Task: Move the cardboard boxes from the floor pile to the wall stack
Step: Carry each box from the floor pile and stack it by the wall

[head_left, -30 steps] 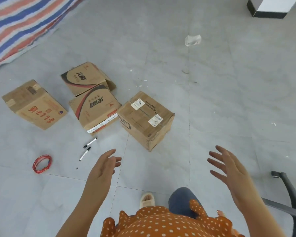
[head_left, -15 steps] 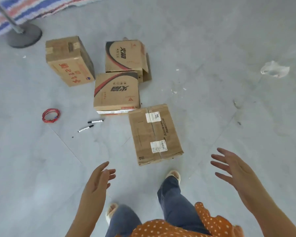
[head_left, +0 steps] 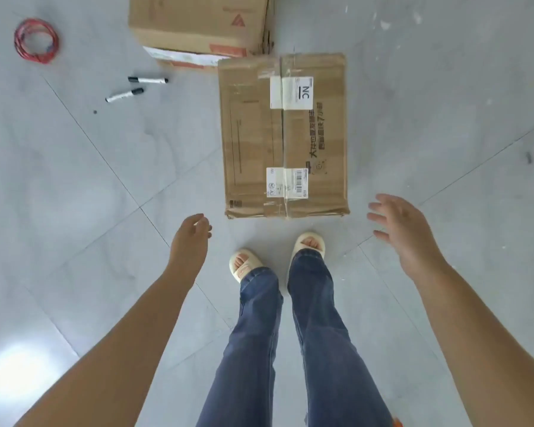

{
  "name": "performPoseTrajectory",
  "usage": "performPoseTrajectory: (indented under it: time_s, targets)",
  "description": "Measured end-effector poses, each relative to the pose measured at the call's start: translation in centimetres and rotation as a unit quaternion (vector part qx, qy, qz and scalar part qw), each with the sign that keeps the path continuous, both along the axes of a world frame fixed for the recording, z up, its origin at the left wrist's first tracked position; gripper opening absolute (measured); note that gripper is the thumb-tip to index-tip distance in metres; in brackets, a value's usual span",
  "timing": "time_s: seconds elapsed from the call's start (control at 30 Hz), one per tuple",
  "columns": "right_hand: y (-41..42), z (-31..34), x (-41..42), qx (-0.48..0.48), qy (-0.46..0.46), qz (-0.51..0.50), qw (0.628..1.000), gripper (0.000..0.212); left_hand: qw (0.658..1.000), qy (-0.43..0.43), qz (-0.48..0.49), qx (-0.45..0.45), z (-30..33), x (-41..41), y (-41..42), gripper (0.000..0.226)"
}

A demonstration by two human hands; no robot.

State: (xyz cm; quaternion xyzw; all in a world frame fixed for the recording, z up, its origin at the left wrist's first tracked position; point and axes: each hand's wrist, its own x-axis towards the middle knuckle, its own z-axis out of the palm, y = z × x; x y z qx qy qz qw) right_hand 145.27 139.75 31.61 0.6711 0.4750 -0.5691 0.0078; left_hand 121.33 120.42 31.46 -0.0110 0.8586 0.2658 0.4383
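A taped brown cardboard box [head_left: 253, 137] with white labels lies flat on the grey floor right in front of my feet. Behind it, at the top edge, stands a second cardboard box [head_left: 198, 26] with red print, partly cut off. My left hand [head_left: 190, 241] hovers just left of the near box's front corner, fingers relaxed, holding nothing. My right hand [head_left: 404, 229] hangs to the right of the box with fingers spread, also empty. Neither hand touches the box.
Two black-and-white markers [head_left: 136, 87] lie on the tiles left of the boxes. A coil of red wire [head_left: 36, 41] sits at the upper left. My legs in jeans and pale slippers [head_left: 307, 245] stand just short of the near box.
I have stepped up to the labelled box and now look straight down on it. Both hands have dropped lower and sit on either side of its near end. The far boxes left the view.
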Motion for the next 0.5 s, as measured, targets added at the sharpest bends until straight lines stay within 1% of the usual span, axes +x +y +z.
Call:
performPoseTrajectory:
  time_s: [0.1, 0.17, 0.23, 0.3, 0.33, 0.37, 0.43, 0.5]
  targets:
    - [1.2, -9.2, -0.6, 0.041, -0.024, 0.016, 0.999, 0.028, 0.997, 0.013, -0.047, -0.051, -9.6, 0.0, 0.8, 0.048]
    - [1.9, -14.9, -0.8, 0.052, -0.041, 0.028, 0.997, 0.029, 0.997, 0.016, -0.038, -0.057, -15.1, -0.2, 1.7, 0.055]
    - [2.3, -19.7, -0.9, 0.028, -0.059, 0.044, 0.997, 0.027, 0.998, 0.006, -0.011, -0.057, -19.3, -0.5, 2.2, 0.056]
    - [2.1, -23.1, -1.0, 0.013, -0.056, 0.082, 0.995, 0.024, 0.999, -0.024, 0.035, -0.028, -22.2, -0.7, 2.1, 0.038]
    - [1.8, -24.1, -0.9, 0.011, -0.039, 0.091, 0.995, 0.030, 0.997, -0.047, 0.065, -0.007, -23.1, -0.8, 1.8, 0.031]
    - [1.5, -24.8, -0.6, 0.008, -0.019, 0.090, 0.996, 0.036, 0.993, -0.073, 0.090, 0.013, -23.6, -1.0, 1.5, 0.029]
    - [0.9, -25.7, -0.2, -0.003, 0.015, 0.074, 0.997, 0.046, 0.986, -0.116, 0.112, 0.047, -24.4, -1.4, 0.9, 0.038]
    - [0.5, -25.9, 0.0, -0.031, 0.035, 0.060, 0.997, 0.052, 0.981, -0.140, 0.115, 0.066, -24.8, -1.6, 0.7, 0.044]
